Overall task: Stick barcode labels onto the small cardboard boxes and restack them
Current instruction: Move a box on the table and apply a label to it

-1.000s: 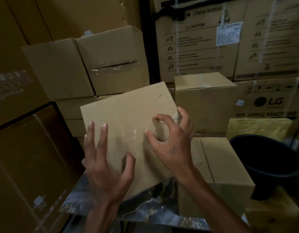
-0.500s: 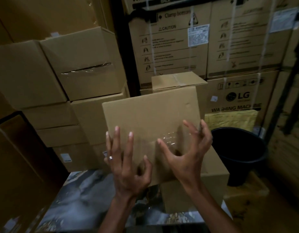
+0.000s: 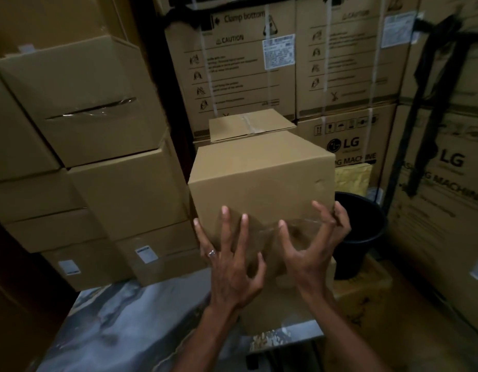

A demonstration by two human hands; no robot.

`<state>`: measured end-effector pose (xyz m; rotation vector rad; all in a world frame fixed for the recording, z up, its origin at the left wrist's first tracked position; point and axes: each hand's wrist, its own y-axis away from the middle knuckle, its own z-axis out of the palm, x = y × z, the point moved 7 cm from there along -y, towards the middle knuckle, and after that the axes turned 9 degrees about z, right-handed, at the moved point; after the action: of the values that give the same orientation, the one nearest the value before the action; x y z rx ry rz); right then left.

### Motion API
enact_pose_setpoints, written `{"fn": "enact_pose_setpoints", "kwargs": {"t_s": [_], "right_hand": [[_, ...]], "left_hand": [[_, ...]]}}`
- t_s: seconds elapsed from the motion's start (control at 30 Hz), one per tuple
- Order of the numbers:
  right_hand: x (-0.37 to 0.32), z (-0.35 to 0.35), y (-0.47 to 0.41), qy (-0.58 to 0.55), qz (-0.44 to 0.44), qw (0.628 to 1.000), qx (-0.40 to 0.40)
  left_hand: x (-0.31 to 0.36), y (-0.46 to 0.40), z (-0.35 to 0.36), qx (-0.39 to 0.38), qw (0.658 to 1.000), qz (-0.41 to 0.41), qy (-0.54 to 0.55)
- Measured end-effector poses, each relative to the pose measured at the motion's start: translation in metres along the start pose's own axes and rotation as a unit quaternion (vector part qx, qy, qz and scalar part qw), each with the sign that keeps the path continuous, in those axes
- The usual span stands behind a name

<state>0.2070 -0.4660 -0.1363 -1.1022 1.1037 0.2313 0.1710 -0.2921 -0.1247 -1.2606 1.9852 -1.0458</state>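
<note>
A plain brown cardboard box [image 3: 262,181] is held raised at the centre of the view, its near face gripped from below by both hands. The left hand [image 3: 232,267], a ring on one finger, is spread with fingertips pressed to the face; the right hand [image 3: 310,253], at 3 o'clock of it, is clawed round the lower right corner. A taped brown carton [image 3: 248,124] is seen at 12 o'clock, stacked labelled cartons [image 3: 141,210] at 9, a black round bucket [image 3: 361,237] at 3, a grey marbled tabletop [image 3: 125,326] at 7
</note>
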Motion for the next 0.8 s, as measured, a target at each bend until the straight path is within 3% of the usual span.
{"fn": "enact_pose_setpoints", "kwargs": {"t_s": [0.3, 0.8], "right_hand": [[0.040, 0.006, -0.008, 0.031, 0.025, 0.999, -0.033], [0.049, 0.006, -0.008, 0.046, 0.027, 0.997, -0.054]], "left_hand": [[-0.006, 0.019, 0.058, -0.090, 0.995, -0.034, -0.010], [0.011, 0.025, 0.049, -0.052, 0.996, -0.062, 0.040]]}}
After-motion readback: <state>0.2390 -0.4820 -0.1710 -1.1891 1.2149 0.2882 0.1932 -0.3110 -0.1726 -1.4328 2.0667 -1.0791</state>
